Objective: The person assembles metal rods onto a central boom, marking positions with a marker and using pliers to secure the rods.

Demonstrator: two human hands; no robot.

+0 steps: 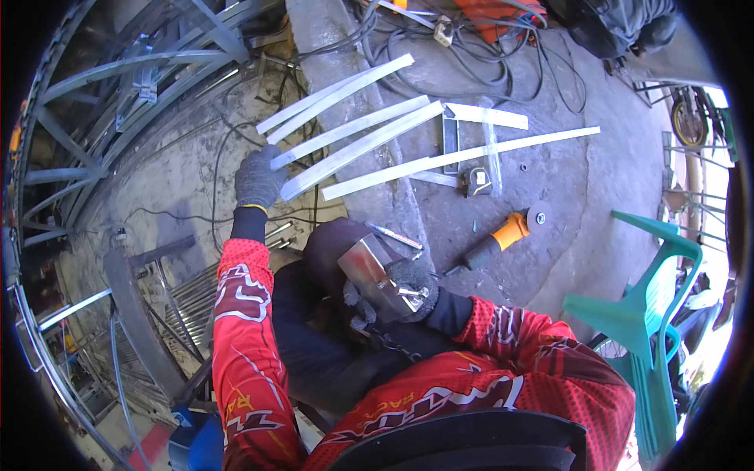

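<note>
My left hand [259, 179], in a dark grey knitted glove, is closed at the near end of a pale metal bar [353, 129]. Another bar [369, 149] lies right beside its fingers. Close to my lap, my right hand [415, 284], also gloved, is wrapped round a shiny rectangular metal piece [366, 265] with a small bright fitting on it. The gloved fingers show past its lower edge. Further metal bars [342, 90] lie fanned out over the concrete, and a long one [503, 149] reaches to the right.
An angle grinder [503, 238] with an orange body and a tape measure [477, 181] lie on the floor to the right. Cables [487, 74] coil behind. Green plastic chairs [628, 302] stand at right, metal frames [133, 71] at left. Another person [620, 27] is at top right.
</note>
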